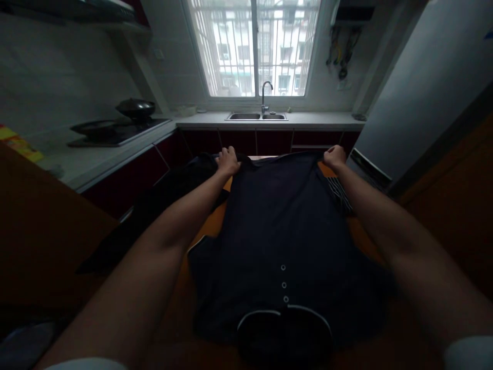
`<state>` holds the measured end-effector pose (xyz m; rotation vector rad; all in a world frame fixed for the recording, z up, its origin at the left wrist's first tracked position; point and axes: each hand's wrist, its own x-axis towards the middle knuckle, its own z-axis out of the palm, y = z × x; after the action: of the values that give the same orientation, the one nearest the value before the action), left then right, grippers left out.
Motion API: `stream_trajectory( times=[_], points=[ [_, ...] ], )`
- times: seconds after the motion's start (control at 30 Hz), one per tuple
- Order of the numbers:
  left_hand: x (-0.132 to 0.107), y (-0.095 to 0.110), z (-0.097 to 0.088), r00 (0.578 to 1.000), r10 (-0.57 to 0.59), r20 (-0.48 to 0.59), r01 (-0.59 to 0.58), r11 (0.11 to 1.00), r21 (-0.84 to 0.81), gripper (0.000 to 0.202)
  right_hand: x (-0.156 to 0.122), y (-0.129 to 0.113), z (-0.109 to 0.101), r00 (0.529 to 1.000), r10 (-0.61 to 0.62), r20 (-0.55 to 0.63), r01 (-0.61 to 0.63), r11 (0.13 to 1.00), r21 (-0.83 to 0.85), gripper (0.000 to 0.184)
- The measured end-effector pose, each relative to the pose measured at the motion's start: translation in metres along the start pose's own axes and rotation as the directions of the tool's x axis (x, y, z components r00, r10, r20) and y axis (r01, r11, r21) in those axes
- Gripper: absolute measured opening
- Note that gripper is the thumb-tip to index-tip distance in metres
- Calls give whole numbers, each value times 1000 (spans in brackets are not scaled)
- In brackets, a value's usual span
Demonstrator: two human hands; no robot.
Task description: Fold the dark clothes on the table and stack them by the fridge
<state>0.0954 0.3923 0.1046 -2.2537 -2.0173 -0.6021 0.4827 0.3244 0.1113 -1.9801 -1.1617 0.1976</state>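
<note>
A dark navy polo shirt [285, 226] lies spread front-up on an orange-brown table [210, 223], collar and three white buttons nearest me. My left hand [228, 160] is closed on the far left corner of the shirt's hem. At the far right corner, my right hand [334, 156] grips the hem in the same way. Both arms stretch out over the shirt's sides.
More dark clothing [154, 210] hangs off the table's left side. A striped cloth [341, 192] pokes out under the shirt's right edge. Beyond are a counter with sink [257, 116] and tap, a stove with a wok [135, 108] at left, and a fridge [419, 97] at right.
</note>
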Motion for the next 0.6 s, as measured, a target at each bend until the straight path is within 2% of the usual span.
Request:
stream_trajectory(
  times=[0.03, 0.07, 0.13, 0.2, 0.23, 0.3, 0.33, 0.4, 0.43, 0.5, 0.6],
  points=[
    [-13, 6, 10, 999, 2, -53, -2, 1000, 17, 62, -6, -2, 13, 1000, -4, 0, 4, 994, -109, 33],
    [-29, 11, 20, 997, 44, -58, -43, 999, 27, 62, -17, -3, 25, 1000, -21, 20, 25, 979, -202, 40],
    [-67, 21, 42, 981, 192, 26, -193, 981, 37, 58, -47, -1, 49, 984, -135, 114, 163, 941, -296, 48],
    [-107, 26, 61, 947, 276, 165, -284, 959, 24, 56, -85, 7, 67, 924, -300, 237, 365, 878, -311, 49],
    [-126, 26, 67, 931, 282, 234, -291, 957, 5, 57, -103, 13, 73, 888, -353, 294, 437, 846, -305, 49],
    [-161, 21, 71, 909, 273, 314, -280, 960, -24, 58, -137, 27, 79, 837, -391, 384, 510, 813, -283, 50],
    [-177, 16, 68, 905, 283, 317, -288, 957, -34, 58, -151, 35, 77, 821, -401, 405, 526, 808, -266, 50],
    [-207, 2, 53, 890, 366, 273, -361, 930, -70, 55, -175, 55, 63, 789, -467, 400, 573, 794, -204, 47],
    [-223, -7, 41, 866, 436, 245, -421, 900, -111, 52, -185, 67, 51, 766, -518, 381, 607, 779, -160, 45],
    [-256, -28, 15, 793, 570, 214, -527, 818, -229, 43, -206, 94, 18, 707, -622, 336, 675, 735, -59, 39],
    [-306, -59, -20, 647, 720, 251, -621, 689, -374, 44, -241, 138, -39, 644, -696, 317, 727, 686, 28, 27]
  ],
)
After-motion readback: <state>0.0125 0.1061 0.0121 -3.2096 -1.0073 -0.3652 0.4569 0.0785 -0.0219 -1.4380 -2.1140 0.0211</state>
